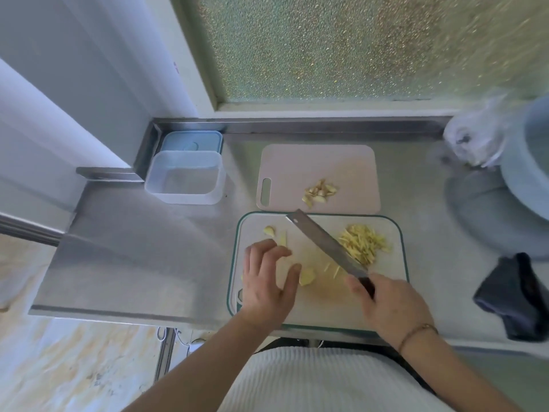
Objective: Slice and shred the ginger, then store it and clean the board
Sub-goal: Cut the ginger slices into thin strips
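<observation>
A white cutting board with a green rim (395, 295) lies at the counter's front edge. On it, a pile of shredded ginger (364, 242) sits at the right, a ginger chunk (307, 276) in the middle, and a small ginger piece (269, 231) and a slice (283, 239) at the upper left. My right hand (392, 306) grips the dark handle of a knife (322, 242), whose blade slants up-left over the board. My left hand (269, 281) hovers over the board's left side with relaxed fingers, its thumb next to the chunk.
A pink board (350, 165) behind carries ginger peel scraps (319, 192). An open clear container (185, 177) and its blue lid (191, 141) stand at the back left. A dark cloth (517, 298), a plastic bag (475, 138) and a grey bowl (531, 173) are at the right.
</observation>
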Demonstrator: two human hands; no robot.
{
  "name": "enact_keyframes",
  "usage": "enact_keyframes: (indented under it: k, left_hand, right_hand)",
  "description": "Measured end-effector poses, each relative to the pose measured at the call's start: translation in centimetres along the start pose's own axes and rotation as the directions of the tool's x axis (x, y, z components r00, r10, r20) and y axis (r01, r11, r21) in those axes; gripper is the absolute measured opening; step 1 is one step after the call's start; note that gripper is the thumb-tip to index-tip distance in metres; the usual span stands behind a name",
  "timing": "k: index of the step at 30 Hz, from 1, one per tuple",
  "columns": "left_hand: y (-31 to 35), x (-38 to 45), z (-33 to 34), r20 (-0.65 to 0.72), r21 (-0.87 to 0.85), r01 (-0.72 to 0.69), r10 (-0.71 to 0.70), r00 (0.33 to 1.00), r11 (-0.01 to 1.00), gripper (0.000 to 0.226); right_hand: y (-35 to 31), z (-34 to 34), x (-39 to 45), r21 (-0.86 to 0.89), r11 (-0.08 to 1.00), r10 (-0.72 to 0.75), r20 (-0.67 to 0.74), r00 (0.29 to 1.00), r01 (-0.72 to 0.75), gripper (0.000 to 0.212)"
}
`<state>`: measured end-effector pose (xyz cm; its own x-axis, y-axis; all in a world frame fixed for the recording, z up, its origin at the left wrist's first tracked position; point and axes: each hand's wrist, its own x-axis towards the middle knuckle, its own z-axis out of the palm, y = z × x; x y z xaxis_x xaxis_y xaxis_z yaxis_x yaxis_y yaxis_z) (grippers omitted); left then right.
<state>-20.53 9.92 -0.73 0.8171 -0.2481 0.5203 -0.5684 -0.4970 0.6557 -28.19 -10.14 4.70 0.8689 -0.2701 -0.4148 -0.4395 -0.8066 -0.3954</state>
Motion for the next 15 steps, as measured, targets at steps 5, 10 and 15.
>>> enact_keyframes:
  k: [5,10,15]
  left_hand:
    - [2.1,2.8,1.5,0.441,0.093,-0.299,0.230,0.867,0.950,0.018]
    - [2.5,4.4,4.0,0.677,0.187,-0.220,0.037,0.735,0.958,0.040]
    - [3.1,6.1,5.3,0.813,0.244,-0.304,-0.023,0.581,0.921,0.070]
  right_hand:
    - [-0.4,0.8,-0.3,-0.318,0.946,-0.084,-0.058,0.995,0.062,0.067]
    - [-0.2,1.7,-0.2,-0.384,0.916,-0.174,-0.131,0.976,0.112,0.077]
    - [0.6,2.5,0.2,-0.371,0.923,-0.213,-0.269,0.939,0.103,0.067]
